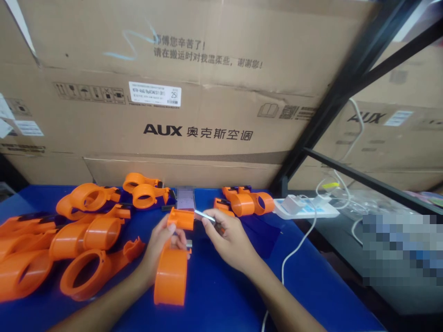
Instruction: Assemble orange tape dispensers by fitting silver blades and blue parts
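Observation:
My left hand (157,244) grips an orange tape dispenser (171,279) by its narrow upper end. The wide ring of the dispenser hangs down toward me over the blue table (214,295). In my right hand (230,233), between thumb and fingers, is a serrated metal blade (204,215). Its toothed tip reaches close to the dispenser's upper end; whether the two touch I cannot tell. A dark part with a bit of orange shows under my right fingers, mostly hidden. Just beyond my hands lies a small clear case or packet (186,198).
Several more orange dispensers (85,272) lie heaped at the left. Others (242,204) lie at the back right beside a white power strip (304,207) with a trailing cable (294,251). A large cardboard box (207,92) walls off the back, next to a black metal frame (332,101).

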### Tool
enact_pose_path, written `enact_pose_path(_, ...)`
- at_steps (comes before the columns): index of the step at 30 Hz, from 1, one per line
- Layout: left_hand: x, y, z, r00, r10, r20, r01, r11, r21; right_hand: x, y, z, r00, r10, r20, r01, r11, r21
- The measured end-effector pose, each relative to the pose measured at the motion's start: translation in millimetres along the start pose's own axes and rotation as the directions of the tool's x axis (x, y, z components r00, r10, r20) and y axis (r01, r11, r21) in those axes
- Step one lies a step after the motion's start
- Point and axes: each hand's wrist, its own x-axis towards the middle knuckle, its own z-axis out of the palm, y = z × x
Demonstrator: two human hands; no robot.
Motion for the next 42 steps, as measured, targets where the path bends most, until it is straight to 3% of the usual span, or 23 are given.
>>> enact_pose_path(11,-3.5,-5.0,-6.3,0.997,-0.027,0.069,0.020,0.995,0.100,-1.3,-2.6,-8.7,0.995,-0.034,0.092,0.038,0.998,-0.048)
enact_pose_path(15,-7.0,-6.3,-1.9,0.995,0.013,0.096,-0.024,0.993,0.117,-2.2,-2.8,-3.6,0.994,-0.038,0.099,0.042,0.998,-0.038)
enact_pose_path(21,-6.3,-2.0,4.7,0.996,0.073,-0.059,-0.065,0.990,0.128,-2.0,0.6,6.2,0.982,0.002,-0.191,0.009,0.999,0.054)
enact_pose_path(27,-4.6,3.2,6.0,0.990,0.070,-0.123,-0.054,0.990,0.128,-3.9,5.4,6.9,0.957,0.068,-0.282,-0.019,0.985,0.171)
enact_pose_path(30,-5.3,3.0,5.8,0.987,0.089,-0.131,-0.074,0.991,0.115,-5.1,6.6,6.6,0.960,0.073,-0.270,-0.016,0.978,0.209)
enact_pose_path(36,-3.8,0.9,2.3,0.992,0.104,-0.067,-0.091,0.979,0.184,-4.8,0.4,5.9,0.965,-0.067,-0.252,0.099,0.988,0.115)
enact_pose_path(42,-1.7,-5.8,-2.9,0.998,0.060,0.003,-0.059,0.963,0.262,-6.6,-8.7,7.8,0.984,-0.133,-0.122,0.143,0.987,0.079)
